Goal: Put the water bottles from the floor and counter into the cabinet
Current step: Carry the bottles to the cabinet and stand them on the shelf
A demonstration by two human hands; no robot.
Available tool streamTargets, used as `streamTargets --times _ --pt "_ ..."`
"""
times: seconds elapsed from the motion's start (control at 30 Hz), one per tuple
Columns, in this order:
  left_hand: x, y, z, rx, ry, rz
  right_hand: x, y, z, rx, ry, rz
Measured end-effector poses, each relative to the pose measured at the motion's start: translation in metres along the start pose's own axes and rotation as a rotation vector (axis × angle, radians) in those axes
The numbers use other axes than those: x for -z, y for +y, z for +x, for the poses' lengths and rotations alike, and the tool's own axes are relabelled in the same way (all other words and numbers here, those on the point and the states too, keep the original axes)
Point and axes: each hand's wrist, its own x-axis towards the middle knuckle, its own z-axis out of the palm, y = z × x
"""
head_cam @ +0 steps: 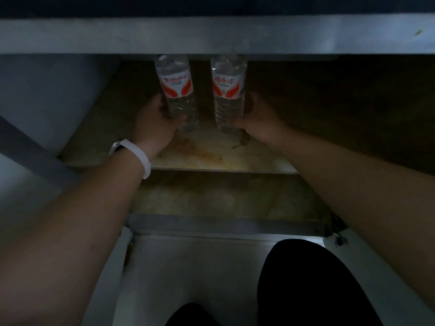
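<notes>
Two clear water bottles with red and white labels stand upright inside the open cabinet, on its stained shelf [211, 154]. My left hand [154, 123] grips the lower part of the left bottle [177, 88]. My right hand [257, 116] grips the lower part of the right bottle [227, 90]. The bottles' caps are hidden behind the counter's front edge [211, 36]. A white band [138, 155] is on my left wrist. The scene is dim.
The cabinet's open door [35, 102] stands at the left. A metal threshold [223, 225] runs along the cabinet's bottom, with pale floor [193, 274] below it. My dark-clothed knee [313, 285] is at the lower right. The cabinet's right side is dark.
</notes>
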Motion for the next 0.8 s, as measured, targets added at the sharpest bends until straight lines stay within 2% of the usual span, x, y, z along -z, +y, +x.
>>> streamTargets --times 0.1,0.2,0.27,0.37,0.43,0.57,0.8 --pt "0.005 0.004 -0.023 0.023 0.027 0.0 0.004 -0.006 -0.016 0.03 0.004 -0.03" --pt "0.01 0.003 -0.055 0.014 0.03 0.083 0.008 -0.004 -0.035 -0.005 -0.019 -0.158" --pt "0.013 0.001 -0.08 -0.017 0.004 0.216 0.01 0.001 -0.048 -0.013 -0.055 -0.319" --pt "0.017 -0.001 -0.115 -0.156 -0.021 0.486 0.012 0.009 -0.067 0.109 -0.081 -0.638" --pt "0.019 -0.004 -0.132 -0.25 -0.031 0.622 0.012 0.011 -0.081 0.194 -0.066 -0.738" --pt "0.023 -0.005 -0.154 -0.311 -0.02 0.792 0.009 0.015 -0.098 0.292 -0.082 -0.854" --pt "0.044 0.031 -0.194 -0.298 -0.076 0.817 0.012 -0.03 -0.14 0.238 -0.266 -0.927"
